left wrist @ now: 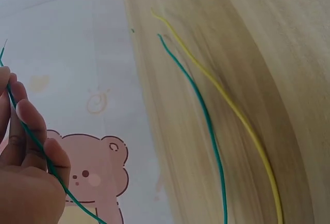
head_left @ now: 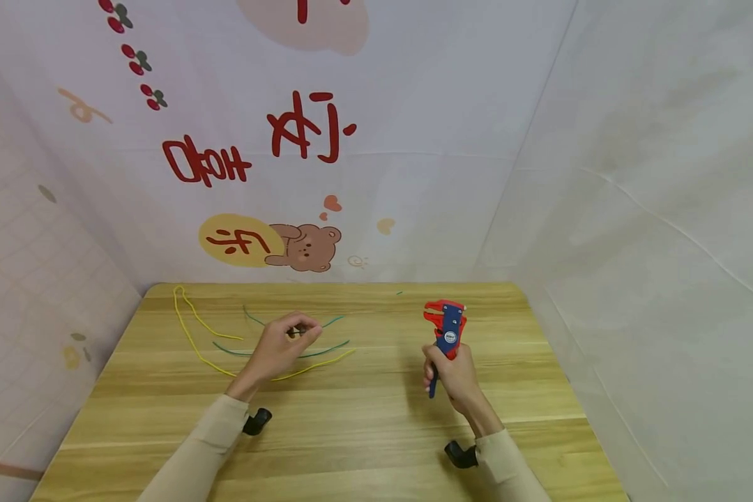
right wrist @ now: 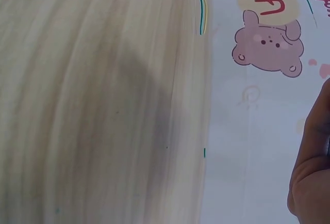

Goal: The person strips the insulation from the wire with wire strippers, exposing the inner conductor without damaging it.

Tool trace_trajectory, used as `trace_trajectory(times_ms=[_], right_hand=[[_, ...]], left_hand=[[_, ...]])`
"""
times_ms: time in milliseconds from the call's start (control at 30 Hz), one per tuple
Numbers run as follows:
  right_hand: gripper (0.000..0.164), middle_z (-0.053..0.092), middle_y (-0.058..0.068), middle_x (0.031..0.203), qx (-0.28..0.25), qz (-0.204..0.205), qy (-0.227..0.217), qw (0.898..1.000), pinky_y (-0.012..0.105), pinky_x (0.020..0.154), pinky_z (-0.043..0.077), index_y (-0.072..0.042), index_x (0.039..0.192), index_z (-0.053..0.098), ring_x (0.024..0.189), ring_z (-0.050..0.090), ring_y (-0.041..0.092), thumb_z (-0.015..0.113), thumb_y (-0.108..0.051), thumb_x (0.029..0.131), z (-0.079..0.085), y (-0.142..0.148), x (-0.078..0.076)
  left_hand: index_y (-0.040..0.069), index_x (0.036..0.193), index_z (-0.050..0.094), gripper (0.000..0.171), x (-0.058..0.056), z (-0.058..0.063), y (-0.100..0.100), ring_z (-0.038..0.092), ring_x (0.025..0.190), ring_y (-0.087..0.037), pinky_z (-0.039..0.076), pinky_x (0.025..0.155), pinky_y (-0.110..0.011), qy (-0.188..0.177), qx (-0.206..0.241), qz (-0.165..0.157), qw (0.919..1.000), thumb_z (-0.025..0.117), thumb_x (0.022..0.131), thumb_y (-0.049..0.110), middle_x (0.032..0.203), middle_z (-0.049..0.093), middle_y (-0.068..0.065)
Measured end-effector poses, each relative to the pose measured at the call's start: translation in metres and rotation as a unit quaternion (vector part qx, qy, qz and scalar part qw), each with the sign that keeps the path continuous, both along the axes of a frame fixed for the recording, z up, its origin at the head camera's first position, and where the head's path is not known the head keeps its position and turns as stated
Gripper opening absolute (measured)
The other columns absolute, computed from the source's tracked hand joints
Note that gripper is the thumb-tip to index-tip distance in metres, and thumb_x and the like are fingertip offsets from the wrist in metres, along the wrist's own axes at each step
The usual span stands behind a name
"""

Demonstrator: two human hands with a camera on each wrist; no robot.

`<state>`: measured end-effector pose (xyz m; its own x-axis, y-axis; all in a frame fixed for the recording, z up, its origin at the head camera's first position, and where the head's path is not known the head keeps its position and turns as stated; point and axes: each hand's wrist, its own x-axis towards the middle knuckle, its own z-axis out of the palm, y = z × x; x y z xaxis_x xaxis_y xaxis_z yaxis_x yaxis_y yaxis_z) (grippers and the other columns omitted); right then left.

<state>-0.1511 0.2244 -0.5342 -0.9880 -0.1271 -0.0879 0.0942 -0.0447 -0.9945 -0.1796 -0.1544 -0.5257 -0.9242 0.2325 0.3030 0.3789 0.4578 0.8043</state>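
Between thumb and fingertips my left hand pinches a green wire. It runs along the fingers, and its thin bare end sticks out past the fingertips in the left wrist view. My right hand grips the handles of a red and blue wire stripper, held upright over the right part of the table with its red jaws apart. In the right wrist view the tool is out of sight and only part of that hand shows. Below the left hand lie a second green wire and a long yellow wire.
The yellow wire loops toward the back left of the wooden table. A small green scrap lies near the back edge. Printed white cloth rises behind and at both sides. A black wrist mount sits by each sleeve.
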Motion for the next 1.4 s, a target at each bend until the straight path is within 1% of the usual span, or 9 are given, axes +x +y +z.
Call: trace_trajectory(times_ms=[67, 267, 400, 567, 700, 967, 1067, 1233, 1400], right_hand=[[0.034, 0.061, 0.002, 0.057, 0.003, 0.005, -0.002, 1.0, 0.041, 0.051, 0.062, -0.003, 0.08, 0.061, 0.049, 0.064, 0.02, 0.066, -0.014, 0.111, 0.0, 0.002, 0.001], [0.032, 0.062, 0.001, 0.058, 0.008, 0.019, -0.002, 1.0, 0.039, 0.052, 0.063, -0.003, 0.083, 0.062, 0.05, 0.066, 0.019, 0.066, -0.016, 0.112, 0.0, 0.006, 0.006], [0.032, 0.062, 0.001, 0.059, 0.01, 0.028, -0.001, 1.0, 0.039, 0.054, 0.064, -0.004, 0.085, 0.061, 0.052, 0.066, 0.018, 0.066, -0.018, 0.113, -0.001, 0.01, 0.009], [0.035, 0.063, 0.002, 0.061, 0.009, 0.041, 0.003, 0.999, 0.042, 0.056, 0.066, 0.001, 0.087, 0.06, 0.053, 0.067, 0.018, 0.068, -0.02, 0.114, -0.004, 0.014, 0.011], [0.038, 0.063, 0.001, 0.061, 0.01, 0.049, 0.011, 0.999, 0.044, 0.056, 0.066, 0.005, 0.086, 0.058, 0.053, 0.068, 0.018, 0.067, -0.019, 0.114, -0.006, 0.016, 0.012], [0.033, 0.064, 0.0, 0.062, 0.01, 0.058, 0.014, 0.998, 0.045, 0.059, 0.068, -0.002, 0.087, 0.06, 0.055, 0.069, 0.017, 0.068, -0.02, 0.114, -0.005, 0.018, 0.013], [0.033, 0.065, 0.0, 0.062, 0.011, 0.057, 0.013, 0.998, 0.046, 0.06, 0.068, -0.003, 0.087, 0.06, 0.056, 0.069, 0.017, 0.068, -0.02, 0.114, -0.006, 0.018, 0.013], [0.033, 0.066, 0.0, 0.064, 0.018, 0.062, 0.021, 0.998, 0.05, 0.062, 0.069, 0.0, 0.09, 0.06, 0.057, 0.071, 0.017, 0.067, -0.02, 0.115, -0.006, 0.019, 0.014], [0.032, 0.067, 0.0, 0.066, 0.028, 0.067, 0.02, 0.997, 0.053, 0.066, 0.069, -0.001, 0.091, 0.061, 0.059, 0.071, 0.017, 0.067, -0.022, 0.115, -0.005, 0.02, 0.014]], left_hand=[[0.013, 0.115, 0.082, 0.01, -0.001, -0.002, 0.001, 0.063, 0.089, -0.007, 0.052, 0.085, -0.03, 0.0, -0.004, -0.003, 1.0, 0.074, 0.112, 0.018, 0.101, 0.077, 0.003], [0.02, 0.115, 0.082, 0.008, -0.002, -0.006, 0.005, 0.066, 0.093, -0.009, 0.055, 0.09, -0.033, -0.007, -0.015, -0.005, 0.9999, 0.074, 0.112, 0.019, 0.104, 0.078, 0.004], [0.022, 0.114, 0.082, 0.008, -0.003, -0.009, 0.007, 0.067, 0.093, -0.008, 0.057, 0.093, -0.036, -0.009, -0.021, -0.007, 0.9997, 0.076, 0.111, 0.018, 0.104, 0.078, 0.006], [0.02, 0.116, 0.083, 0.01, -0.004, -0.012, 0.007, 0.07, 0.094, -0.008, 0.058, 0.093, -0.036, 0.004, -0.027, -0.013, 0.9995, 0.076, 0.11, 0.015, 0.107, 0.08, 0.005], [0.019, 0.117, 0.084, 0.012, -0.004, -0.013, 0.007, 0.072, 0.097, -0.01, 0.06, 0.096, -0.039, 0.004, -0.033, -0.012, 0.9994, 0.075, 0.11, 0.014, 0.109, 0.081, 0.005], [0.016, 0.122, 0.084, 0.015, -0.004, -0.014, 0.007, 0.076, 0.103, -0.015, 0.062, 0.101, -0.056, -0.001, -0.032, -0.017, 0.9993, 0.074, 0.111, 0.011, 0.114, 0.082, 0.001], [0.014, 0.123, 0.084, 0.016, -0.004, -0.015, 0.007, 0.077, 0.105, -0.018, 0.062, 0.102, -0.058, -0.002, -0.031, -0.018, 0.9993, 0.073, 0.111, 0.01, 0.115, 0.082, -0.002], [0.013, 0.123, 0.084, 0.017, -0.004, -0.014, 0.008, 0.079, 0.107, -0.025, 0.061, 0.104, -0.061, -0.008, -0.027, -0.017, 0.9995, 0.074, 0.11, 0.009, 0.117, 0.083, -0.004], [0.015, 0.123, 0.084, 0.017, -0.005, -0.014, 0.008, 0.078, 0.108, -0.024, 0.06, 0.105, -0.06, -0.024, -0.025, -0.009, 0.9994, 0.074, 0.11, 0.011, 0.119, 0.084, -0.008]])
